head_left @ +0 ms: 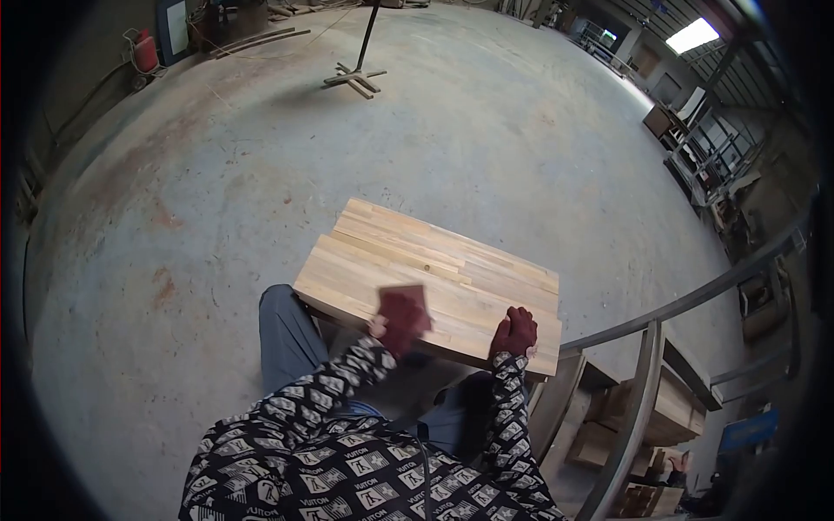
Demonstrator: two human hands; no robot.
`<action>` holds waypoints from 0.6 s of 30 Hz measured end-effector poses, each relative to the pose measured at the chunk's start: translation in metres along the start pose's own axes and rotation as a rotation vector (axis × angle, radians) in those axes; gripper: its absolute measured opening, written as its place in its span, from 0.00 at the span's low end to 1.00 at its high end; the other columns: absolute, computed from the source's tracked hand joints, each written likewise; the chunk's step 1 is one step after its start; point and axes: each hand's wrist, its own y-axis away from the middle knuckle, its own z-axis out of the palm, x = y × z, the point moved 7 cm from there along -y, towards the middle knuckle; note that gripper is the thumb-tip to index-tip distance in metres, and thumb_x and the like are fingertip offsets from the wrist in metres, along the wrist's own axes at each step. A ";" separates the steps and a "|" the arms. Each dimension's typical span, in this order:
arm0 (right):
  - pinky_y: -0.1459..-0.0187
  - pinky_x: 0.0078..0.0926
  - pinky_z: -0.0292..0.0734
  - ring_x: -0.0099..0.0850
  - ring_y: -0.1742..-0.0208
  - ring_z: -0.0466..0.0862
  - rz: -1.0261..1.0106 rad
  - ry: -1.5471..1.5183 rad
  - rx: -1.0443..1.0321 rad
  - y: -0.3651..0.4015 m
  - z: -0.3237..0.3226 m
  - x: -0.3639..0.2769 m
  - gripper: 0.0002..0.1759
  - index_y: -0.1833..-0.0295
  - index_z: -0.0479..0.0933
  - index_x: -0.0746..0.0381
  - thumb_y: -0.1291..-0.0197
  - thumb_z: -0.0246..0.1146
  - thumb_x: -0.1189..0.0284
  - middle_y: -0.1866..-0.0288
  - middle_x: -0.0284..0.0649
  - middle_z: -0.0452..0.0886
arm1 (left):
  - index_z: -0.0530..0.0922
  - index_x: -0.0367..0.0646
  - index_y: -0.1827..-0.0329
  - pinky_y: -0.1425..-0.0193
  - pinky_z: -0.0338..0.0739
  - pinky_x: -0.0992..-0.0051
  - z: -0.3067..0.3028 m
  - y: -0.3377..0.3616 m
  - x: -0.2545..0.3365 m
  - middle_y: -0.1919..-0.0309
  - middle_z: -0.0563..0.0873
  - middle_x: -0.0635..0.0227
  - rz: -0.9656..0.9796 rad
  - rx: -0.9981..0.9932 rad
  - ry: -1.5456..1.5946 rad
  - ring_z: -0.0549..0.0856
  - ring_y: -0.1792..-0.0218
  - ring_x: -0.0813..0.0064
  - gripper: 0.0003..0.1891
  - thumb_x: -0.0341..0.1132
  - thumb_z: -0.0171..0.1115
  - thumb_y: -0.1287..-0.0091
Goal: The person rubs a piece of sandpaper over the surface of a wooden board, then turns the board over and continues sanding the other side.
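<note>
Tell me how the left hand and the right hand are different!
The left hand has a brownish-red square piece, but no piece like that shows with the right hand.
The left hand looks blurry, maybe from moving, while the right hand looks clearer, resting on the wooden board.
Both wear dark red gloves.

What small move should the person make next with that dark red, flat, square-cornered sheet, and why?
Probably a light stroke with the sheet along the pale, striped wooden board, right hand braced. The gloved left hand has the sheet at the board's near edge, and the gloved right hand rests near its right end, seemingly steadying it. Blur hides whether the sheet touches the wood.
</note>
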 end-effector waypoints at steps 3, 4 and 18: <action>0.47 0.47 0.74 0.51 0.52 0.80 -0.027 -0.017 0.026 0.000 0.000 0.000 0.12 0.54 0.80 0.65 0.45 0.61 0.79 0.58 0.49 0.81 | 0.86 0.50 0.57 0.41 0.72 0.48 -0.006 0.001 -0.116 0.58 0.86 0.60 -0.365 -0.387 -0.237 0.84 0.50 0.54 0.19 0.45 0.77 0.51; 0.47 0.47 0.74 0.51 0.52 0.80 -0.015 -0.024 0.026 0.000 0.000 0.001 0.12 0.54 0.80 0.65 0.45 0.61 0.79 0.58 0.49 0.81 | 0.86 0.51 0.57 0.43 0.72 0.51 -0.030 -0.008 -0.140 0.57 0.86 0.60 -0.524 -0.492 -0.379 0.84 0.50 0.55 0.17 0.44 0.77 0.50; 0.50 0.48 0.72 0.51 0.54 0.78 -0.037 0.016 0.027 0.002 0.002 0.000 0.12 0.55 0.79 0.64 0.47 0.62 0.78 0.59 0.48 0.79 | 0.81 0.42 0.51 0.38 0.73 0.47 0.001 -0.025 0.065 0.51 0.84 0.56 -0.003 -0.117 0.074 0.81 0.46 0.51 0.17 0.36 0.67 0.44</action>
